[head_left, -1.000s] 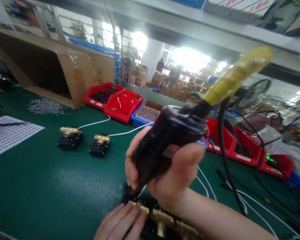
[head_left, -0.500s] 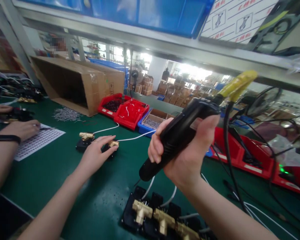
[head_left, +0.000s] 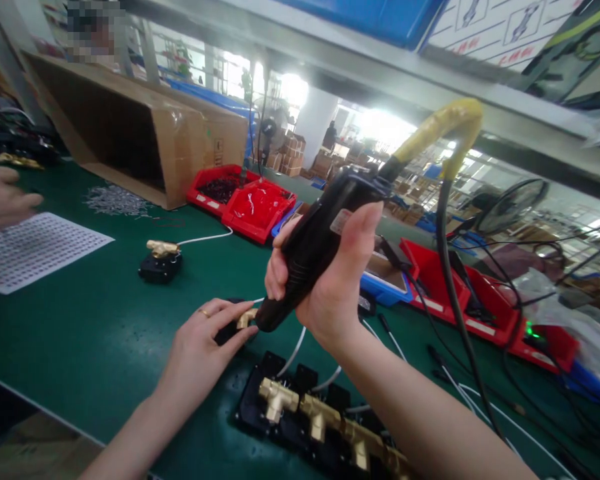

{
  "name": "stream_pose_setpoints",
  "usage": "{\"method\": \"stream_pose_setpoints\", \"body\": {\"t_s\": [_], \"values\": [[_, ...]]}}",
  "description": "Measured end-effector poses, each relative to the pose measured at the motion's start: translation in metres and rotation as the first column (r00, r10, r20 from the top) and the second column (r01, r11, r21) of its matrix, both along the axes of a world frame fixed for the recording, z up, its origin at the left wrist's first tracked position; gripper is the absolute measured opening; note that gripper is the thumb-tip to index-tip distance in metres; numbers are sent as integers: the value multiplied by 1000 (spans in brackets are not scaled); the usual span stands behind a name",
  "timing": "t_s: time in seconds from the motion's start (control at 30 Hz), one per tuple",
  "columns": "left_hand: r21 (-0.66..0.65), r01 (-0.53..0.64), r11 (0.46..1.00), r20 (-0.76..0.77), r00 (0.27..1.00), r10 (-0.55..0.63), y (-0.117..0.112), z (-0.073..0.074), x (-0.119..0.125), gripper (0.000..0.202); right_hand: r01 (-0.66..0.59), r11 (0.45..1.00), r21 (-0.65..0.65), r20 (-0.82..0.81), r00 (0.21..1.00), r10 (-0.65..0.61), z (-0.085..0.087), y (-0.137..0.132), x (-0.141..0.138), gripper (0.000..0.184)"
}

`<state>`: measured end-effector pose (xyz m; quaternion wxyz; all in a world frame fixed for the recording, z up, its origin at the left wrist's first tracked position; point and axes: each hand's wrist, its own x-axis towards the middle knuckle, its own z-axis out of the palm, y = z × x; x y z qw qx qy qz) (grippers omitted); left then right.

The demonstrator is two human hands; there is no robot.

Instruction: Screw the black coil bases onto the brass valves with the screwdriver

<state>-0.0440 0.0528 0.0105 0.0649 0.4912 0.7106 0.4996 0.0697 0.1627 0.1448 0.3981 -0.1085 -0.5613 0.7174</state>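
My right hand (head_left: 330, 287) is wrapped round a black electric screwdriver (head_left: 317, 237), its thumb along the upper side and a yellow-wrapped cord leaving its top end. The tool slants down to the left. My left hand (head_left: 207, 347) grips a black valve unit with a brass fitting (head_left: 247, 319), fingers and thumb on either side. The screwdriver's lower end overlaps the fitting in view; whether they touch I cannot tell. Several more black units with brass tee fittings (head_left: 279, 399) stand in a row nearer me. Another such unit (head_left: 160, 261) sits apart on the left.
A co-worker's hand (head_left: 5, 200) is above a printed sheet (head_left: 45, 250) at the left. Behind are a cardboard box (head_left: 180, 147), loose small metal parts (head_left: 117, 200) and red bins (head_left: 260, 212). More red bins (head_left: 433, 293) and loose cables line the right.
My left hand has drawn the unit nearer me and rightward, away from the other one. The screwdriver has come down and left toward it. The co-worker's hand has lifted off the sheet.
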Motion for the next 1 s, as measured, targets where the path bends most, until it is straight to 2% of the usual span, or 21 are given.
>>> {"method": "stream_pose_setpoints", "body": {"t_s": [0.13,0.3,0.4,0.67,0.9,1.0], "values": [[51,13,999,120,993,-19,-1,3,2,50,-29,1000,10,-4,1000,29,-6,0,0,61],[48,67,997,298,951,-78,4,-1,-10,55,-1,1000,11,17,1000,1,-5,-6,0,66],[32,85,996,351,932,-91,5,-4,-10,57,-15,1000,4,-15,1000,15,-5,-8,0,62],[36,105,994,371,922,-111,6,-3,-10,56,-19,1000,-21,33,999,20,-11,-6,-1,60],[47,113,992,344,931,-122,7,-1,-10,53,-24,1000,10,11,1000,24,-15,-7,0,59],[44,114,993,343,931,-122,7,1,-9,58,-71,996,49,-10,997,71,-17,-9,-3,59]]}}
